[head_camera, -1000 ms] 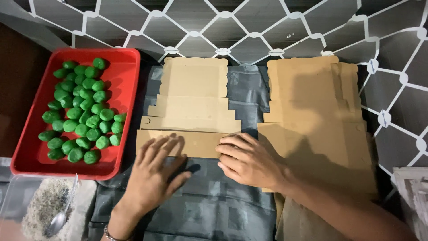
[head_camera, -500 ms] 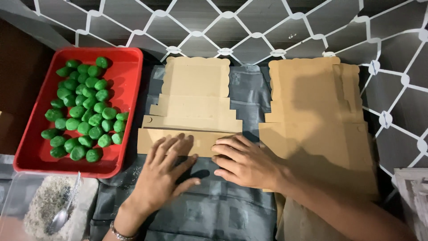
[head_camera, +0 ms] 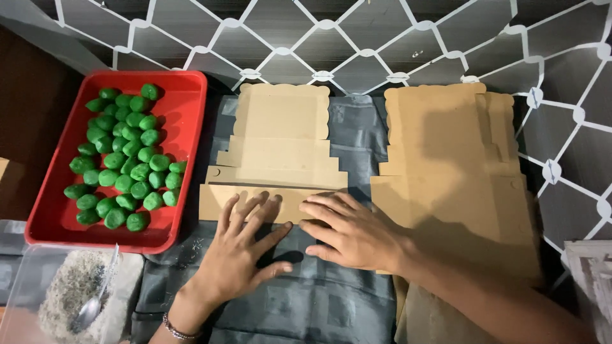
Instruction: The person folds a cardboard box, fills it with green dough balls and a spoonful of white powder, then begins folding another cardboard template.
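Observation:
A flat brown cardboard box blank (head_camera: pixel 280 137) with scalloped edges lies on a dark grey cloth (head_camera: pixel 319 299). Its near flap (head_camera: pixel 220 200) is folded over towards me. My left hand (head_camera: pixel 239 251) lies flat, fingers spread, with the fingertips pressing on that flap. My right hand (head_camera: pixel 350 232) rests beside it, palm down, its fingers on the flap's right end. Neither hand grips anything.
A stack of more flat cardboard blanks (head_camera: pixel 452 172) lies to the right. A red tray (head_camera: pixel 185 127) with several green balls (head_camera: pixel 124 159) stands on the left. A clear container (head_camera: pixel 38 280) with pale shreds and a spoon (head_camera: pixel 92 306) sits at the lower left. A quilted grey wall is behind.
Both hands have slid a little forward and to the right along the folded flap; my left fingers now lie further onto it. The cardboard has stayed in place.

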